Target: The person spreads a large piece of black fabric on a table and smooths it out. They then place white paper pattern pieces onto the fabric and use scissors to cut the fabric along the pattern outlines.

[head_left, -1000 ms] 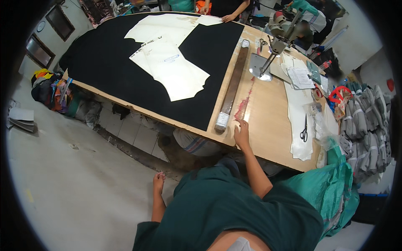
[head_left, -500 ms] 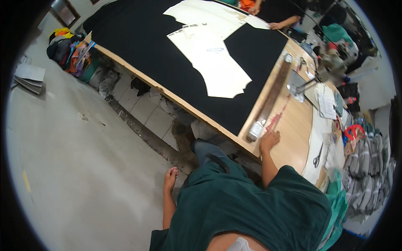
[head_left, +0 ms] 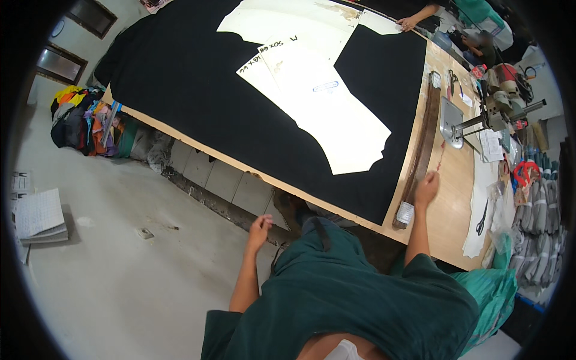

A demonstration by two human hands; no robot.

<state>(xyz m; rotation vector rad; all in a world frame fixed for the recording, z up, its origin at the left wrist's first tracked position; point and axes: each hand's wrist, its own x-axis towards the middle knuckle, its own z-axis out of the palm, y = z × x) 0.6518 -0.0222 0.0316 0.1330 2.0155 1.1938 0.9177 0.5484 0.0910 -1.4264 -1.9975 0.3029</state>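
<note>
My right hand (head_left: pixel 426 188) is over the wooden tabletop (head_left: pixel 451 207), just right of a long brown bar (head_left: pixel 425 141) with pale wrapped ends. Its fingers are curled together, and whatever they may hold is hidden. A line of red marks (head_left: pixel 440 161) runs from its fingertips. My left hand (head_left: pixel 259 231) hangs in the air off the table's near edge, fingers loosely bent and apart, with nothing visible in it. Black cloth (head_left: pixel 186 90) covers most of the table. White paper patterns (head_left: pixel 327 111) lie flat and overlapping on it.
A metal-based cutting machine (head_left: pixel 453 123) stands right of the bar. Scissors (head_left: pixel 482 222) lie on white paper at the right edge. Another person's hand (head_left: pixel 409 24) touches a pattern at the far side. Heaped cloth (head_left: pixel 78 117) sits at the left; grey bundles (head_left: pixel 537 240) are stacked at right.
My view has shifted, bringing the cutting machine into fuller view. My right hand has gone from spread fingers to curled ones, farther along the bar. The other person's second hand is out of sight.
</note>
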